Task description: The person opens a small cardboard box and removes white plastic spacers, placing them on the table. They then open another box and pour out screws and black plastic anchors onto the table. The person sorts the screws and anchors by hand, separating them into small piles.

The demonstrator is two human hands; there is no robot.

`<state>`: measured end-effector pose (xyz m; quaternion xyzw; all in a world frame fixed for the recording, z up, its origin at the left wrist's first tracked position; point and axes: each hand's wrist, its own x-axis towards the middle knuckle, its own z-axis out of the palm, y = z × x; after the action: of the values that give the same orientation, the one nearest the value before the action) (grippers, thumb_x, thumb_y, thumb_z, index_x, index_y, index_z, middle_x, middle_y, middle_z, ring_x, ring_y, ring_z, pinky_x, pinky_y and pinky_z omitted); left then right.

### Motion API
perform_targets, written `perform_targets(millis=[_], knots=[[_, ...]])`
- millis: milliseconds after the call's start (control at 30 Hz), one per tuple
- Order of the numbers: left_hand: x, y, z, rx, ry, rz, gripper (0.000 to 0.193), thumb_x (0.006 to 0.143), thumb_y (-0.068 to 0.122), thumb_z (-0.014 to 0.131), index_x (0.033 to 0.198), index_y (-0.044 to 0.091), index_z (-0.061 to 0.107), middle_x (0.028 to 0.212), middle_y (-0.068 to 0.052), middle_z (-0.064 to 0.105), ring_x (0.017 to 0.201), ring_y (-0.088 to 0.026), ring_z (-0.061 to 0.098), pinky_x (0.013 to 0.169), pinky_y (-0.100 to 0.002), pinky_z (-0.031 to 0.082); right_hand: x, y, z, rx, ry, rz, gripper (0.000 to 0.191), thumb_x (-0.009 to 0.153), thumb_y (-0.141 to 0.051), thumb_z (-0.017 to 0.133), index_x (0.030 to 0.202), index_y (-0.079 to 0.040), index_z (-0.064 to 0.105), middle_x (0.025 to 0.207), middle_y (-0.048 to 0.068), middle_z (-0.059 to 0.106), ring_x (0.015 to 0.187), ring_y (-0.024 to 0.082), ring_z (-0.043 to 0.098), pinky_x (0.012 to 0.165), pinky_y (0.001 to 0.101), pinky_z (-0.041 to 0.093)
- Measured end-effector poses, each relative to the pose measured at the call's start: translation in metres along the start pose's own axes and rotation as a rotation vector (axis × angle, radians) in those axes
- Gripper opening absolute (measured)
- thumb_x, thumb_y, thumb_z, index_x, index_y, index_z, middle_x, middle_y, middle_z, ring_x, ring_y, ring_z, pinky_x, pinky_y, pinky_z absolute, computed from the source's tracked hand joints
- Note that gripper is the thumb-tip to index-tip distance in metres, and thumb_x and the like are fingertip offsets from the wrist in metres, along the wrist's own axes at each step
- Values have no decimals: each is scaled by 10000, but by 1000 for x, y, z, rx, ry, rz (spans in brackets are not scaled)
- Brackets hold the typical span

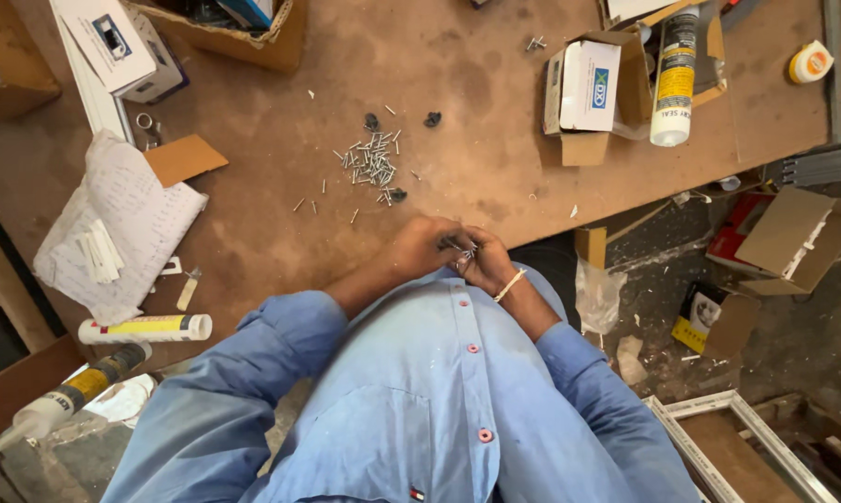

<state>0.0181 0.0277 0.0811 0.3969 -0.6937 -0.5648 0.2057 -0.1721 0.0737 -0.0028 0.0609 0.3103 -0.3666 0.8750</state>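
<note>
Small silver metal screws (465, 250): bunched at frame centre, pinched between left hand (427, 246) and right hand (485, 263), each grip clamped on them, over the brown wooden worktop (253, 196) near edge; loose screw pile (372, 164) above.

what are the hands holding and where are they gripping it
Both the left hand and the right hand pinch a small cluster of short silver metal screws between their fingertips; the exact grip point is too small to tell.
</note>
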Motion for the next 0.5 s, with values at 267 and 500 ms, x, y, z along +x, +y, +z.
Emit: perform_targets(millis=[267, 500], knots=[[-7, -27, 12, 87, 4, -35, 222, 773, 63, 772, 990, 44, 725, 979, -145, 716, 881, -289, 723, 798, -386, 588, -1, 2, -1, -43, -69, 19, 320, 1096, -252, 484, 1110, 0, 681, 983, 130, 731, 867, 260, 712, 654, 324, 559], [-1, -39, 10, 183, 38, 71, 251, 766, 94, 780, 1014, 77, 739, 967, -160, 733, 921, -359, 708, 821, -432, 567, 0, 3, -4, 8, 14, 40, 308, 1075, -238, 477, 1197, -23, 661, 986, 86, 724, 938, 205, 702, 867, 398, 606]])
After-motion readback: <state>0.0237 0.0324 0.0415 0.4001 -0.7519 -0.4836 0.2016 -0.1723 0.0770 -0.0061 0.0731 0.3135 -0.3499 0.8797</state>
